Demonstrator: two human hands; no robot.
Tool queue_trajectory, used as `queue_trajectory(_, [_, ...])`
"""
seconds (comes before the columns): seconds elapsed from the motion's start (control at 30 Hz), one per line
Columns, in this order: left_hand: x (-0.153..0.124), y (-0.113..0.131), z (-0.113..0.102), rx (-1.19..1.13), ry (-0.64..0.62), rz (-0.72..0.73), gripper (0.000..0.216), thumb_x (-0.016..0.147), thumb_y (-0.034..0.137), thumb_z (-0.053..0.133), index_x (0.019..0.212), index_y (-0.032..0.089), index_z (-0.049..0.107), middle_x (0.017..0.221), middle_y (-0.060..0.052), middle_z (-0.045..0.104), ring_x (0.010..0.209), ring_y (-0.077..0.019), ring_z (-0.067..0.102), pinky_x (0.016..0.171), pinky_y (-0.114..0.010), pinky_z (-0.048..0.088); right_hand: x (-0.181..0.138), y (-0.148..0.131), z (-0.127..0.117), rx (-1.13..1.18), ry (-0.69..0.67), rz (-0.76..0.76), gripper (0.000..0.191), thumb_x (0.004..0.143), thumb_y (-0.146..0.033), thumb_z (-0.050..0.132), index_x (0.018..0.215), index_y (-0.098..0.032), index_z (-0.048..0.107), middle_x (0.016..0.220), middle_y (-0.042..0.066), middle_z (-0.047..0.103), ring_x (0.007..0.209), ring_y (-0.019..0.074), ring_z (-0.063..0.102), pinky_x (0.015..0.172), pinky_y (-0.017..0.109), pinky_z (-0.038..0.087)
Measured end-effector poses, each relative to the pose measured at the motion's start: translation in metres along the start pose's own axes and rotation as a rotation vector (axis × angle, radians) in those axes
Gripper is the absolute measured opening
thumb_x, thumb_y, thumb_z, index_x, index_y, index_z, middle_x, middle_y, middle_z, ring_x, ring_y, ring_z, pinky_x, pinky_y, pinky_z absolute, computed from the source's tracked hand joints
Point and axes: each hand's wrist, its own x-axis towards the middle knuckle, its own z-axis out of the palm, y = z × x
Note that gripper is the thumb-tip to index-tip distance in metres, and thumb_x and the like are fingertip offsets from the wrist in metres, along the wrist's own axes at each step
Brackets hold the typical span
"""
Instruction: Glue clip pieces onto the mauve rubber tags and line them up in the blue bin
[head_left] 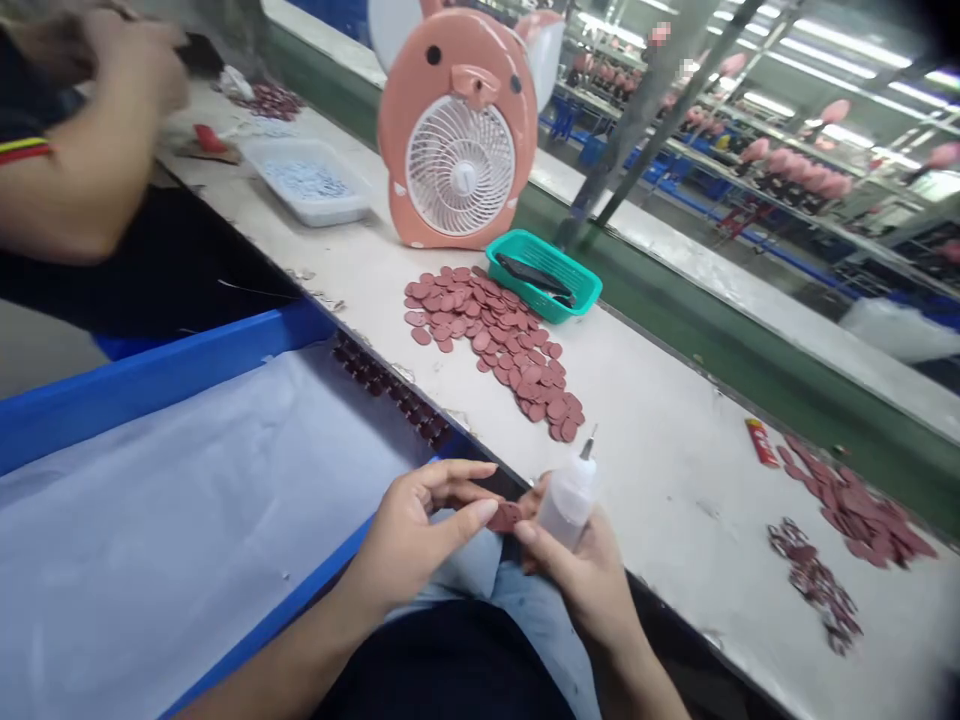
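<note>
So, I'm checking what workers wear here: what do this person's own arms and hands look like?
The left forearm and right forearm are bare, no sleeve in view. The left grip and right grip are ungloved hands, no ring or watch showing. A dark garment shows between the arms.

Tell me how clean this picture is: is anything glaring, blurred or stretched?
Head view, middle: left hand, right hand and bottle show fairly clearly; head view, background: ceiling lights glare white, and pink shapes below look blurry; head view, right: the pile of oval pieces seems smeared; head view, top right: the corner goes dark.
</note>
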Motion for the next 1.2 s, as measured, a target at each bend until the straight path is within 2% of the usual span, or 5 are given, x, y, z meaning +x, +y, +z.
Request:
queue_trajectory(0.2, [0.000, -0.006, 0.000, -0.349, -0.100, -0.285, 0.028, 0.072, 0.040, 0.088, 0.095, 0.025, 0.079, 0.081, -0.005, 0.081, 0.076, -0.0188, 0.075, 0.069, -0.025, 0.059, 0.007, -0.007, -0.010, 0.188, -0.143, 0.083, 0.045, 0.072, -0.037, 0.087, 0.098, -0.021, 0.053, 0.073, -0.004, 0.065, 0.050, 0.0071, 0.051, 0.041, 0.017, 0.041])
queue_trajectory(0.5, [-0.003, -0.027, 0.027, -0.041, 0.105, 0.299, 0.033, 0.069, 0.026, 0.091, 0.099, 0.037, 0.082, 0.091, 0.000, 0.076, 0.083, -0.0175, 0.070, 0.080, -0.025, 0.058, 0.001, 0.008, -0.002, 0.358, -0.113, 0.159, 0.051, 0.076, -0.047, 0.082, 0.105, -0.023, 0.047, 0.068, -0.007, 0.059, 0.047, 0.0060, 0.046, 0.042, 0.016, 0.039])
queue_trajectory(0.73, [0.001, -0.017, 0.022, -0.328, 0.063, -0.093, 0.022, 0.075, 0.032, 0.088, 0.096, 0.036, 0.082, 0.093, -0.001, 0.082, 0.082, -0.0170, 0.074, 0.074, -0.024, 0.061, -0.015, -0.006, -0.049, -0.080, -0.106, 0.178, 0.055, 0.091, -0.050, 0.065, 0.133, -0.034, 0.033, 0.091, -0.003, 0.060, 0.059, 0.0100, 0.052, 0.050, 0.022, 0.051])
queue_trajectory(0.9, [0.003, -0.010, 0.026, -0.583, 0.033, -0.285, 0.034, 0.072, 0.050, 0.086, 0.100, 0.032, 0.081, 0.081, -0.001, 0.078, 0.066, -0.0125, 0.067, 0.060, -0.020, 0.060, -0.023, -0.005, -0.075, -0.113, 0.113, -0.170, 0.042, 0.078, -0.044, 0.080, 0.112, -0.025, 0.065, 0.093, 0.005, 0.067, 0.074, 0.0187, 0.065, 0.060, 0.028, 0.053])
queue_trajectory(1.2, [-0.004, -0.004, 0.031, -0.634, -0.041, -0.331, 0.042, 0.059, 0.054, 0.091, 0.095, 0.032, 0.084, 0.074, -0.002, 0.079, 0.066, -0.0138, 0.068, 0.061, -0.019, 0.060, -0.041, 0.005, -0.033, 0.104, 0.331, -0.513, 0.046, 0.087, -0.068, 0.060, 0.113, -0.031, 0.062, 0.066, 0.000, 0.056, 0.044, 0.0152, 0.047, 0.040, 0.030, 0.036])
